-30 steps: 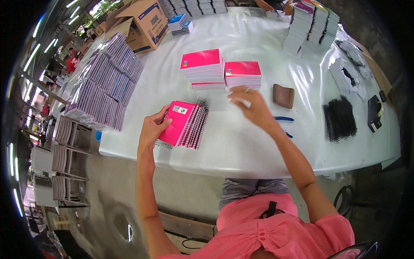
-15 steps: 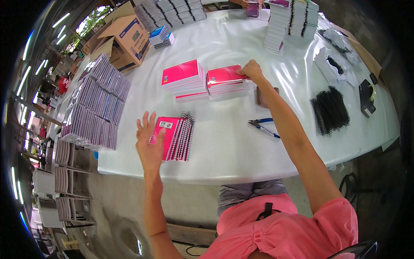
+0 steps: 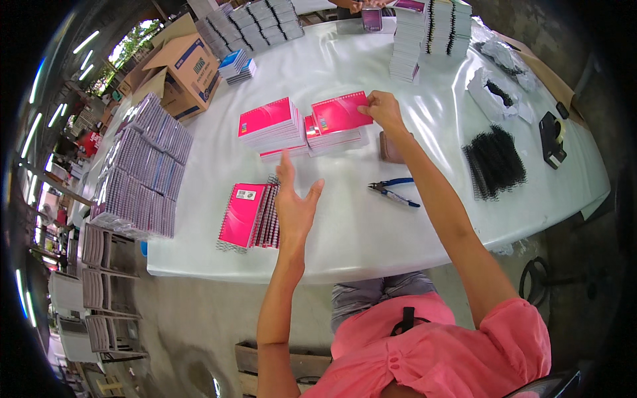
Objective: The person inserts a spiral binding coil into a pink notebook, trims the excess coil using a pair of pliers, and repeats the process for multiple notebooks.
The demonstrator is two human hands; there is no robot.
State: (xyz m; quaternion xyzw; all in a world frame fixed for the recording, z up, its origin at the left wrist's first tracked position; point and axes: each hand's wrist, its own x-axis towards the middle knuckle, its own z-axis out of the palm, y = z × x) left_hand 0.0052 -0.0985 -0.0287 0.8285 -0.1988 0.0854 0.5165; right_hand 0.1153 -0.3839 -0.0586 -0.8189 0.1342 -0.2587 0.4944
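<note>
My right hand (image 3: 383, 110) pinches the right edge of a pink notebook (image 3: 340, 113), raised a little over the right-hand stack of unbound notebooks (image 3: 332, 141). Holes run along its far edge, with no coil in them. My left hand (image 3: 296, 199) is open over the table, fingers pointing away from me, holding nothing. Left of it lies a group of coil-bound pink notebooks (image 3: 240, 215), partly hidden by that hand. A second stack of pink notebooks (image 3: 269, 123) stands beyond my left fingertips.
Blue-handled pliers (image 3: 395, 190) and a brown wallet-like item (image 3: 391, 147) lie on the table. Black plastic coils (image 3: 494, 162) and a tape dispenser (image 3: 552, 139) are at right. Wrapped notebook piles (image 3: 142, 166) stand left, near a cardboard box (image 3: 186, 73). Another person's hands (image 3: 368, 5) show at the far edge.
My right hand has lifted the top pink notebook off its stack. My left hand has left the bound notebooks and moved right, toward the middle of the table.
</note>
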